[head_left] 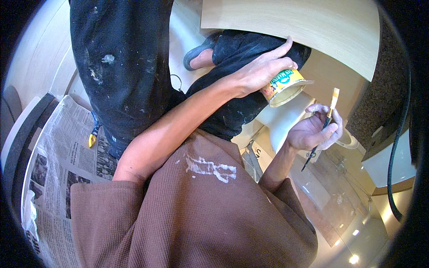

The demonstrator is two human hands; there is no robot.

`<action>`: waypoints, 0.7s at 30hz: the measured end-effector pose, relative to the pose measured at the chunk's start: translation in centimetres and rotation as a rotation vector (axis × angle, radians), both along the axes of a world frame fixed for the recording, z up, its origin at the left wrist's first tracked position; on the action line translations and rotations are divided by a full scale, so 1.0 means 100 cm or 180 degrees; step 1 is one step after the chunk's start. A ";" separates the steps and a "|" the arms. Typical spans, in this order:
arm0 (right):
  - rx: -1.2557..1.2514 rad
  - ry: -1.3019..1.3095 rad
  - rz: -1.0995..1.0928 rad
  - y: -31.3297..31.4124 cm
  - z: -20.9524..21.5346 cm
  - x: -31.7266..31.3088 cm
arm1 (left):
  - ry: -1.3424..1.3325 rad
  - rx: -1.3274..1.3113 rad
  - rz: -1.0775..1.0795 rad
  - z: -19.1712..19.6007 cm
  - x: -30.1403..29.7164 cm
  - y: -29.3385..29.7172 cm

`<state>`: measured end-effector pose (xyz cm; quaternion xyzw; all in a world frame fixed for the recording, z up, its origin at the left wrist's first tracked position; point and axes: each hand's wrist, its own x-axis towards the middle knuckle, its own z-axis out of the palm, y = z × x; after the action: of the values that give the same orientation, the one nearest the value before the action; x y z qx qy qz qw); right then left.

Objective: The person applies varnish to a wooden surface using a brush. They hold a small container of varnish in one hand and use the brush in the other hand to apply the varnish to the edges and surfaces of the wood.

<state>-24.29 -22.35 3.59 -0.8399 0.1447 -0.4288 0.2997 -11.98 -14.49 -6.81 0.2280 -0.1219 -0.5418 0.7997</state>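
My left hand (263, 72) is wrapped round a small yellow tin can (276, 90) with a printed label, one finger stretched out along the pale panel's edge. The can is tilted with its open mouth toward me, and its inside looks pale. A flat rim or lid juts out at its right side. To the right, and apart from the can, my right hand (316, 130) pinches a slim paintbrush (332, 106). Its pale flat bristles point up and its dark handle hangs down below the fingers. Whitish smears mark the fingers of that hand.
Newspaper (58, 147) covers the surface at the left, with a yellow and blue tool (93, 135) by my leg. A pale wooden panel (304, 31) stands above my hands. A black cable (396, 156) hangs at the right. My dark trousers (129, 58) carry paint spots.
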 end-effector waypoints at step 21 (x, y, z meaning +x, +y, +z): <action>-0.0283 0.2052 0.0779 0.045 0.035 0.031 | 0.1725 -0.0863 0.0425 -0.002 0.013 0.023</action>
<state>-21.19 -17.84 7.09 -0.9555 0.1114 -0.1081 0.2509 -10.64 -12.17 -6.97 -0.0260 0.0398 -0.5080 0.8601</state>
